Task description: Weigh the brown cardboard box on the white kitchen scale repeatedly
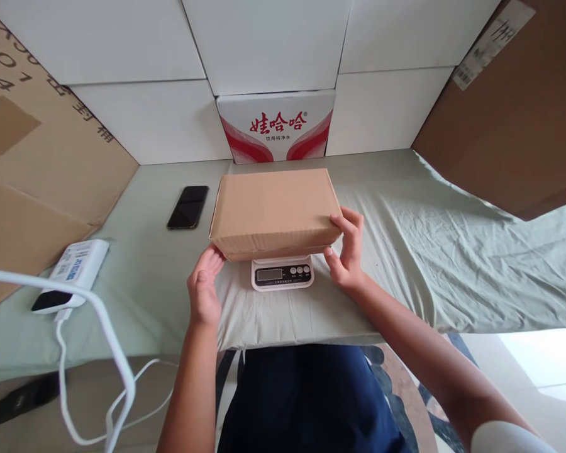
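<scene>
A closed brown cardboard box [277, 204] lies over a small white digital scale [283, 274], hiding the scale's weighing surface. Only the scale's front strip shows, with a display and several buttons; I cannot read any number there. My left hand [204, 286] is at the box's front left corner, its fingers tucked against the lower edge and partly hidden. At the front right corner, my right hand [349, 248] grips the box between the thumb at the lower edge and the fingers on the side and top. Whether the box rests fully on the scale I cannot tell.
A black phone [188, 207] lies left of the box. Farther left are a white power bank [70, 275] and a white cable [116, 340]. Behind stands a white-and-red carton [277, 129]; large brown cartons [514, 119] flank both sides. A wrinkled green cloth [476, 251] covers the surface.
</scene>
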The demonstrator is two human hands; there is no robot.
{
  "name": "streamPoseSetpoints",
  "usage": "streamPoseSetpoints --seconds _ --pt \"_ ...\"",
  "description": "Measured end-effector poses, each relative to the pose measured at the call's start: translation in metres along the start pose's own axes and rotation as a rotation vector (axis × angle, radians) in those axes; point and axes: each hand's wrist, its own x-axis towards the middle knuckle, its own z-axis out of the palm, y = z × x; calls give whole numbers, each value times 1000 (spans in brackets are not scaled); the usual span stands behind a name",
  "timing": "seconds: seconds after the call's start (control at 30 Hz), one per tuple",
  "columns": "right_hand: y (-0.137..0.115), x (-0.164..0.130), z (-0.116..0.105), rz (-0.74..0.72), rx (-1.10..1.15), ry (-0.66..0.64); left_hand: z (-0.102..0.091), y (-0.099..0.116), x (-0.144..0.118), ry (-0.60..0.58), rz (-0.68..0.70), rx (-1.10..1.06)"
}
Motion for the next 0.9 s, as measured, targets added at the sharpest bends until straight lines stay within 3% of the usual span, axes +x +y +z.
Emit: streamPoseSetpoints --seconds 0.47,0.9 --pt "3 -2 2 121 -6 -25 -2 0 -2 22 -7 10" --pt "0 3 0 111 11 -11 -1 2 -2 6 -5 68"
